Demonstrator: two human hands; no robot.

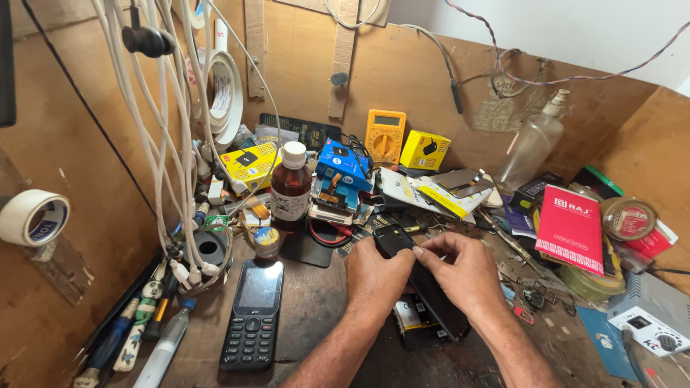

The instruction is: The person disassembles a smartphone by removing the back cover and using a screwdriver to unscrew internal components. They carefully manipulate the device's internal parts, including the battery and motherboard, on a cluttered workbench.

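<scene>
Step in hand, judged: working at the top end of a black phone (417,284), prob. case or back-cover work.

- Phone pos.: centre-front of table (316,302), lying diagonally, upper end away from the person, lower end over a flat part w/ a yellow label (410,316).
- L hand (374,276): fingers curled round the phone's left edge, gripping it steady.
- R hand (463,276): fingers bent, tips pinched on the phone's top end. Whether a tool or small part sits betw. the tips: cannot tell.
- Nearby: black keypad phone (253,316) flat, well left of hands; brown bottle w/ white cap (290,188) upright behind it; yellow multimeter (384,136) against back wall; red booklet (571,228) to the right.

Next move, judged: calls for firm L-hand hold and fine, even R-fingertip pressure along the edge; slip risk on cluttered surface.
</scene>
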